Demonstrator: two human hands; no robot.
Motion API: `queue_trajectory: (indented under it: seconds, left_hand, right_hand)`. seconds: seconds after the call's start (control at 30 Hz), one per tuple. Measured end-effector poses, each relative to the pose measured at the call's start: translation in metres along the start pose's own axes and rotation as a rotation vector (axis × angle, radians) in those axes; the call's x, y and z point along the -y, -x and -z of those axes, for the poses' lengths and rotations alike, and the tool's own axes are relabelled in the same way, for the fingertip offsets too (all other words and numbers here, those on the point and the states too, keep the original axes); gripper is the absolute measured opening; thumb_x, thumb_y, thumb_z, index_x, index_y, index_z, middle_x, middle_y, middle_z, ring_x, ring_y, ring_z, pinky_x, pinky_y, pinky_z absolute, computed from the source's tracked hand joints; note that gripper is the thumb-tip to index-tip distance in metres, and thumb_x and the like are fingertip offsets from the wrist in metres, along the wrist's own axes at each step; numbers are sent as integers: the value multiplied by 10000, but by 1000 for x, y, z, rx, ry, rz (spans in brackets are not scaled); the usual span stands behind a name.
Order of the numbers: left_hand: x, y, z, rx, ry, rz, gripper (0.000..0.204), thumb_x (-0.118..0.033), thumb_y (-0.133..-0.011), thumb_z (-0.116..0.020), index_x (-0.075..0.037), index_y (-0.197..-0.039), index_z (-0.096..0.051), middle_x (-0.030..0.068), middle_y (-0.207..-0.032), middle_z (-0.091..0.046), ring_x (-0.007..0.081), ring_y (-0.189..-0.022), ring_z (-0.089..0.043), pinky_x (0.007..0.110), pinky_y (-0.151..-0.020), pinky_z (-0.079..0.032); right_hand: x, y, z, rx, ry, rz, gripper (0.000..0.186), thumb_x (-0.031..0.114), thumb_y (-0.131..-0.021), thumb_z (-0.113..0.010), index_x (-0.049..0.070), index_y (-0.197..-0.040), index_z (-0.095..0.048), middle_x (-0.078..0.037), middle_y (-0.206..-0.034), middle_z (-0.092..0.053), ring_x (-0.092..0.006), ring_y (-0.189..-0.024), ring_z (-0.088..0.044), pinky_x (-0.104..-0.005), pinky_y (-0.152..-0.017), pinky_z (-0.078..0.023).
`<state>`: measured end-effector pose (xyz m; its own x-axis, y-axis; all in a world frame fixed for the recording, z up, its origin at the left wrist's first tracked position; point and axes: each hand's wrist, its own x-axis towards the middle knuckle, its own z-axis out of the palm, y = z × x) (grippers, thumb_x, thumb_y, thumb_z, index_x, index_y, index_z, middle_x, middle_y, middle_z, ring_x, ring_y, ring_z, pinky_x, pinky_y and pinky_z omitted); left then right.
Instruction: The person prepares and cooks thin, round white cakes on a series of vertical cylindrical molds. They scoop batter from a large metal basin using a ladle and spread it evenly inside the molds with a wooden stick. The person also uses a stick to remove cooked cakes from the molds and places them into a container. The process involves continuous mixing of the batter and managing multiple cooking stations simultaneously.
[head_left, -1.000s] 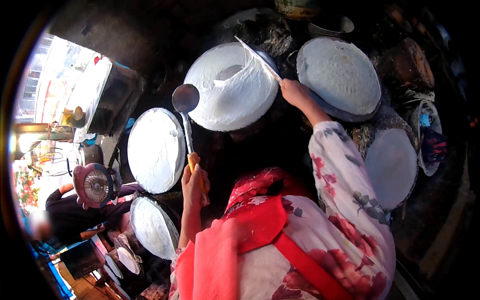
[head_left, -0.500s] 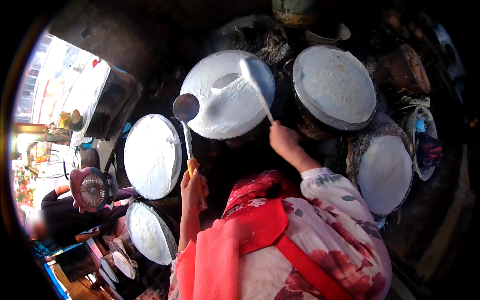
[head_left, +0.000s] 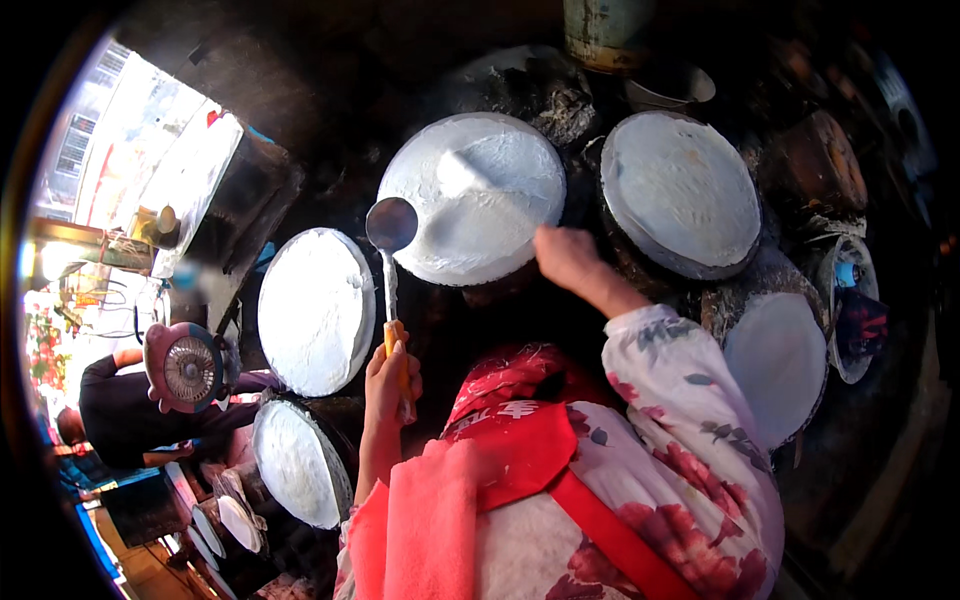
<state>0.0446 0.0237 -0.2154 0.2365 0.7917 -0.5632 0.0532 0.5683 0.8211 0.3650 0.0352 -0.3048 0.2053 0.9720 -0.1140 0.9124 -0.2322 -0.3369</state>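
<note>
My left hand (head_left: 390, 376) is closed around the orange handle of a ladle (head_left: 391, 224), held upright with its dark bowl over the left rim of a round griddle (head_left: 430, 262). White batter coats that griddle, wet and uneven, with a streaked arc across it. My right hand (head_left: 574, 262) is a fist at the griddle's right edge. It grips a white-coated spreader (head_left: 462, 176), whose blurred end lies on the batter near the middle; its handle is smeared by motion.
White-coated griddles stand around me: one far right (head_left: 680, 190), one near right (head_left: 778, 365), two on the left (head_left: 315, 312) (head_left: 295, 465). A small fan (head_left: 190, 370) is at the left, with another person (head_left: 130, 410) behind it. A bucket (head_left: 605, 38) stands at the back.
The spreader has swung leftward and down across the batter, and the bare dark patch there is now covered. My right fist has turned slightly. The ladle stays upright in my left hand.
</note>
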Motion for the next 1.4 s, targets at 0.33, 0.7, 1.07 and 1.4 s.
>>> queue_trajectory:
  seconds: [0.33,0.7,1.07,1.4]
  left_hand:
    - [-7,2,9,4,27,58,308,-245,-930,-496,-66,-1176,-455,23,-670,-471,108,-453,-450,226,-408,-361]
    - [-24,-28,14,-23,-186,17,216,-231,-930,-491,-74,-1074,-456,11,-627,-469,114,-418,-459,236,-383,-366]
    - [-31,-51,5,-1,-297,29,188,-245,-928,-502,-89,-1006,-430,14,-666,-464,114,-438,-468,236,-382,-359]
    - [-45,-50,10,70,-81,123,284,-290,-924,-513,-91,-1117,-451,32,-714,-483,117,-460,-464,249,-376,-374]
  right_hand:
    - [-14,-18,18,62,93,219,132,110,-779,-510,43,-815,-618,-189,-765,-660,-328,-760,-665,-430,-671,-520]
    - [-23,2,-12,-78,-27,81,126,134,-853,-482,31,-841,-554,-183,-725,-640,-345,-721,-643,-464,-613,-486]
    - [107,68,-100,-116,-332,-135,184,219,-895,-481,41,-856,-504,-160,-658,-624,-356,-640,-635,-468,-574,-502]
    - [41,31,-44,-153,-174,-230,198,166,-861,-457,6,-875,-572,-209,-736,-639,-377,-716,-642,-477,-640,-514]
